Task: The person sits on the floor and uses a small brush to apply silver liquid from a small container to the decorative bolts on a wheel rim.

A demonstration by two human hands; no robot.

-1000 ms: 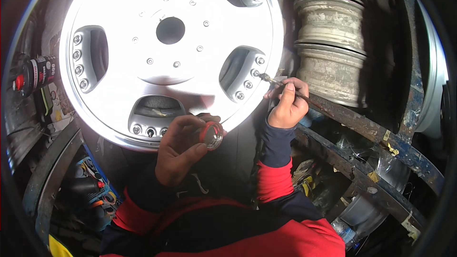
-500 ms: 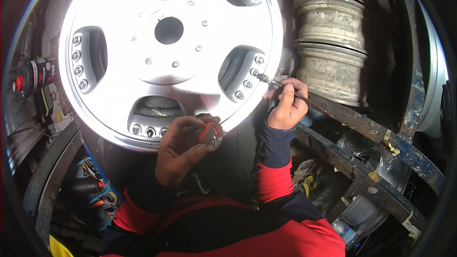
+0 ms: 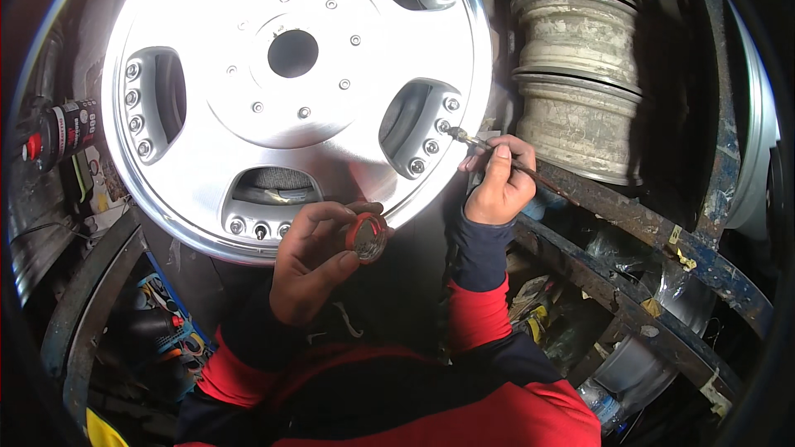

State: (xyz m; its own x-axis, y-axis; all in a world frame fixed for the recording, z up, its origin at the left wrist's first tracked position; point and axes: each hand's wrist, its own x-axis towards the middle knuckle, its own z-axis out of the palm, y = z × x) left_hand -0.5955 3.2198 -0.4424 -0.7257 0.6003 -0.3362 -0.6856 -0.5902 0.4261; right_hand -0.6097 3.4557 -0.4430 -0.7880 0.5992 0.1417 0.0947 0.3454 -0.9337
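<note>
A large silver car wheel rim (image 3: 273, 128) lies face up before me, with cut-outs edged by rows of small bolts. My right hand (image 3: 502, 182) pinches a thin brush (image 3: 525, 170) with a dark handle. The brush's tip meets or hovers over a bolt (image 3: 443, 126) in the row at the right-hand cut-out; I cannot tell which. In my left hand (image 3: 313, 263) is a small round red-rimmed pot (image 3: 366, 237), tilted, held between thumb and fingers just off the wheel's near edge. What the pot contains is hard to make out.
Several worn, dusty wheel rims (image 3: 577, 120) are stacked at the right beside a rusty metal frame (image 3: 629, 203). At the left lies a dark bottle with a red cap (image 3: 60, 134). A curved metal bar (image 3: 91, 298) and assorted clutter sit at the lower left.
The glare on the wheel has dimmed, so its centre shows more clearly. The pot in my left hand has turned slightly. My right hand and the brush have barely moved.
</note>
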